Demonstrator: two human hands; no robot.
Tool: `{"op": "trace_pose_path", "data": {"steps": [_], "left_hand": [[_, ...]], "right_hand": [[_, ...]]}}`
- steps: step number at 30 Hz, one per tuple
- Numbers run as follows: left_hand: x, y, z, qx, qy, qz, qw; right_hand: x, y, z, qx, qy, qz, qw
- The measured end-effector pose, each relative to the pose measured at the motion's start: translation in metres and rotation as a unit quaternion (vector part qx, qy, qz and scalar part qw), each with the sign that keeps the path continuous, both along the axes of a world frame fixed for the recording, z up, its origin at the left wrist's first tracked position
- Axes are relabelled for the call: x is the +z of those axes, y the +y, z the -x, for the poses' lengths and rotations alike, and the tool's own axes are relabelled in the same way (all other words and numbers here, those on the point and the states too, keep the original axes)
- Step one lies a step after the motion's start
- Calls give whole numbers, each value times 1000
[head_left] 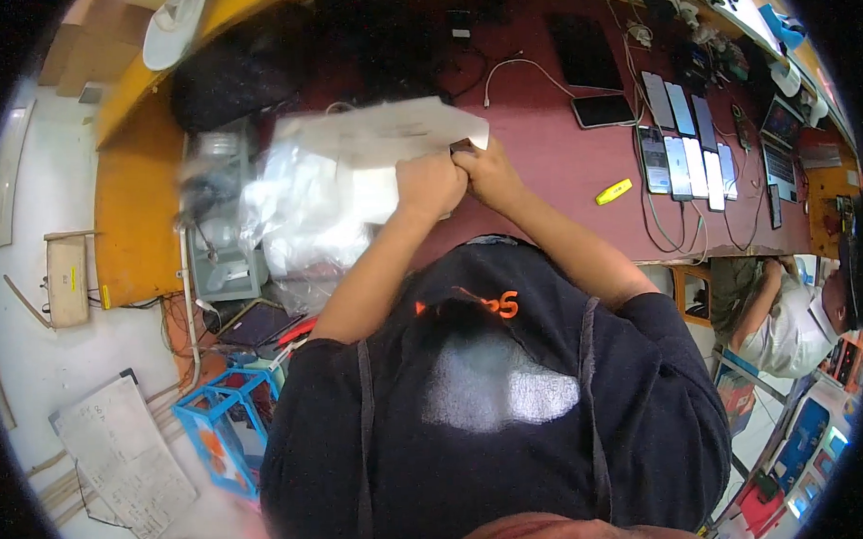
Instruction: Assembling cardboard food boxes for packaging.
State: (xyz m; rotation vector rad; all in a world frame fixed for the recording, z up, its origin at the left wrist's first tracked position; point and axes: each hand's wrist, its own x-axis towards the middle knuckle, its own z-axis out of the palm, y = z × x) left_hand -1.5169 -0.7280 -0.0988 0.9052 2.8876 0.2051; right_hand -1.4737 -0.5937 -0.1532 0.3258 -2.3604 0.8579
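My left hand and my right hand are pressed together at the near edge of the table, both closed. They grip the right end of a white sheet, paper by its look, which is blurred by motion. A small dark piece shows between my fingers; its kind cannot be made out. Left of my left hand, crumpled clear plastic wrapping spreads under and beside the sheet. Whether the plastic and the sheet are joined is unclear.
On the red tabletop, right, lie a yellow highlighter, a tablet, and several phones with cables. A laptop stands beyond. A grey tray sits left. Another person is at the far right.
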Motion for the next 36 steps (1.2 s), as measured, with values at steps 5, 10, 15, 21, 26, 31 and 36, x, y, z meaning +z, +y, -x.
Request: {"op": "trace_pose_path", "data": {"steps": [5,10,15,21,26,31,36], "left_hand": [[-7,-15,-8,32,91,-56,994],[5,-87,0,154,172,-244,942],[-39,-111,2,165,-316,-481,801],[-70,-94,-1,117,-320,-504,793],[-81,-103,2,161,-356,-479,786],[-54,-88,-8,227,-338,-525,748],[-83,-100,-7,243,-272,-562,742]], "right_hand": [[-11,4,-4,17,-51,-10,998],[-12,35,-23,-3,-34,41,999],[-24,50,-32,-60,-267,675,686],[-2,55,-9,-110,-379,550,736],[-30,55,3,-171,-347,415,823],[-1,48,-18,-182,-262,473,821],[121,84,-4,-176,138,337,915]]}}
